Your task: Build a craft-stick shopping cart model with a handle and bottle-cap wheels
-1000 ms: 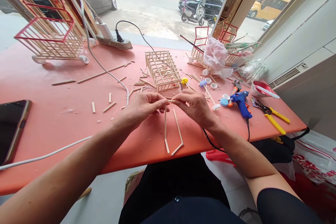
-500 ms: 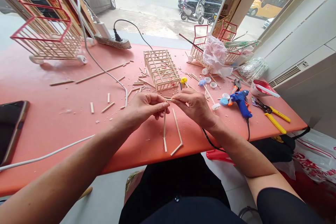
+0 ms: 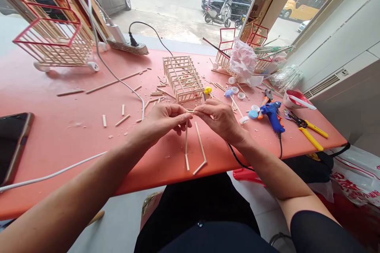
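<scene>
My left hand [image 3: 170, 118] pinches the upper end of a thin wooden stick [image 3: 186, 142], which runs down toward me and bends near its lower end. Between the fingertips of my right hand [image 3: 218, 119] is a short wooden stick [image 3: 190, 110], its end meeting the first stick at the left fingers. The joint itself is mostly covered by fingertips. A second bent pair of sticks [image 3: 201, 142] lies just right of the first, below my right hand. Behind both hands stands a small basket frame [image 3: 182, 78] built of wooden sticks.
A blue glue gun [image 3: 273, 115] and yellow-handled pliers [image 3: 310, 132] lie at the right. Loose stick pieces and bottle caps [image 3: 253, 114] are scattered about. A finished toy cart [image 3: 59, 47] stands back left, a phone [image 3: 13, 146] at the left edge. A white cable [image 3: 118, 81] crosses the table.
Both hands keep nearly the same place and hold. No clear movement of the sticks shows; the view has shifted only very slightly.
</scene>
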`<state>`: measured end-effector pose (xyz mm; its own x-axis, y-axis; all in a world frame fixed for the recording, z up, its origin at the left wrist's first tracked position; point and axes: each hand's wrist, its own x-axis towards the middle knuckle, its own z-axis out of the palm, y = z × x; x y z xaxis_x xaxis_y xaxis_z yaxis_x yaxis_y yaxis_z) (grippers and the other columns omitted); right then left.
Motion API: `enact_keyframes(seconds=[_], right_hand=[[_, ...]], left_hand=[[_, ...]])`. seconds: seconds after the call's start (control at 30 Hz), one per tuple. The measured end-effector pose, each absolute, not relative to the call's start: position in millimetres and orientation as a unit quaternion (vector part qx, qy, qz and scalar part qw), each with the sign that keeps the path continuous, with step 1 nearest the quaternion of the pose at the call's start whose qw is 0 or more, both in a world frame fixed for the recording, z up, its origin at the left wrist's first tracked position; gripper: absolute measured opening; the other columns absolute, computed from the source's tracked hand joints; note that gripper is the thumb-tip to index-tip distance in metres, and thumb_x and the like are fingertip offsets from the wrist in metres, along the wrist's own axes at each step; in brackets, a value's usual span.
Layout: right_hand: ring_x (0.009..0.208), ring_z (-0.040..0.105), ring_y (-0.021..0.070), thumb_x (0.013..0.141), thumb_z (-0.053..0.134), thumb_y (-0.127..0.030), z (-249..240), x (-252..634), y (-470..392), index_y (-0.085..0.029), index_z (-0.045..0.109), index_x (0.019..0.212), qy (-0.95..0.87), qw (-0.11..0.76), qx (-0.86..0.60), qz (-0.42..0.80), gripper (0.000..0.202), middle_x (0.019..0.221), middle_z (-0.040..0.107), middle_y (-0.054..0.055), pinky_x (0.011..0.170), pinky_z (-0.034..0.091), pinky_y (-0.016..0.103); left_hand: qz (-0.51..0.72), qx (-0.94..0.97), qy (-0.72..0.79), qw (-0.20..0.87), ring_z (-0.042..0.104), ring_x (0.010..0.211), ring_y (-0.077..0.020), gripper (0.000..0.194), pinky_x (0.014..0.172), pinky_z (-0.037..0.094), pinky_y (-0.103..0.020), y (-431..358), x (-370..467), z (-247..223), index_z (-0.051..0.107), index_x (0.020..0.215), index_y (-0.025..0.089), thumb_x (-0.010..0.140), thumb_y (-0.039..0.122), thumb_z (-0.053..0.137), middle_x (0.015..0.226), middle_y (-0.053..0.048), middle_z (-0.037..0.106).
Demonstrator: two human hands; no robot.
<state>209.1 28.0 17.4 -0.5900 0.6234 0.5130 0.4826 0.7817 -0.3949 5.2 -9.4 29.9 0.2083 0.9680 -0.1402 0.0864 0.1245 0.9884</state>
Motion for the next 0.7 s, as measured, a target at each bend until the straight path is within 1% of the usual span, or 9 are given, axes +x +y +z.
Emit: enact_keyframes(seconds=[0.1,0.3,0.5,0.7], right_hand=[[0.080,0.061,0.0154,0.104,0.062,-0.028,20,209,27,-0.019,0.079,0.090,-0.886,0.327,-0.311,0.106,0.024,0.083,0.070,0.004,0.078,0.047,0.027],[0.080,0.060,0.0155,0.105,0.061,-0.029,17,208,27,-0.019,0.080,0.092,-0.890,0.328,-0.302,0.098,0.024,0.084,0.070,0.004,0.078,0.047,0.027],[0.082,0.061,0.0156,0.104,0.061,-0.028,16,207,25,-0.019,0.080,0.094,-0.890,0.330,-0.299,0.094,0.023,0.087,0.072,0.005,0.078,0.047,0.028],[0.082,0.062,0.0154,0.103,0.063,-0.027,17,206,26,-0.018,0.079,0.092,-0.885,0.338,-0.301,0.104,0.022,0.087,0.074,0.005,0.079,0.048,0.028]], left_hand=[[0.397,0.544,0.496,0.548,0.061,0.055,-0.0136,0.031,0.049,0.052,-0.025,-9,5,31,0.074,0.068,0.015,0.072,0.044,0.086,0.068,-0.007,0.073],[0.399,0.545,0.496,0.546,0.061,0.056,-0.0136,0.031,0.050,0.052,-0.024,-9,4,32,0.074,0.068,0.015,0.073,0.043,0.085,0.069,-0.007,0.074],[0.414,0.565,0.464,0.543,0.060,0.054,-0.0124,0.029,0.052,0.050,-0.024,-7,1,25,0.076,0.067,0.015,0.076,0.041,0.083,0.065,-0.007,0.074],[0.428,0.545,0.441,0.569,0.059,0.052,-0.0116,0.031,0.051,0.049,-0.023,-4,-1,21,0.078,0.067,0.014,0.074,0.042,0.088,0.065,-0.008,0.074]])
